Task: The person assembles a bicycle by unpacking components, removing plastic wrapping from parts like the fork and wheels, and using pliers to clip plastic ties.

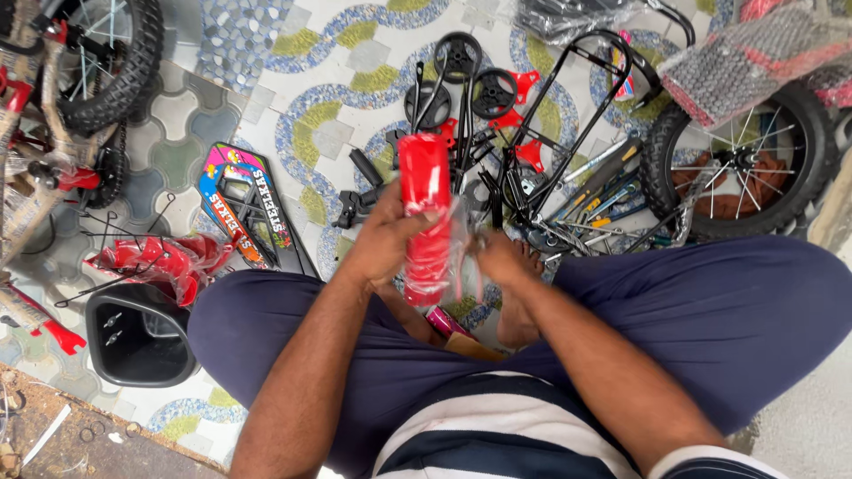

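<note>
**Red mudguard point(425, 217) – unwrapping underway, not finished**

Red mudguard held upright between the knees, over the lap, in front of seated person in dark trousers. Left hand point(386, 244) wrapped around its middle, fingers closed firm on the red part. Right hand point(499, 259) just beside it, pinched shut on clear plastic wrap point(461, 257) hanging off the lower half. Upper half looks bare and glossy; lower half partly under film. Judged approx halfway through stripping: wrap loosened, not yet off.

Around on patterned tile floor point(319, 80):
- small black training wheels point(461, 75) w/ red brackets, unmounted, ahead of the hands
- black wire carrier frame point(568, 124) lying flat, right of wheels
- spoked bike wheel point(741, 160) w/ tyre, far right, loose
- colourful chain-guard plate point(240, 200), left of knee
- more red parts in plastic point(155, 262) beside it, wrapped
- black seat point(138, 333) upside down, near left knee
- partly built bike point(71, 98) top left, frame in packing

Judgement: most pieces loose, assembly largely ahead; nothing seen fitted w/ the mudguard so far.
</note>
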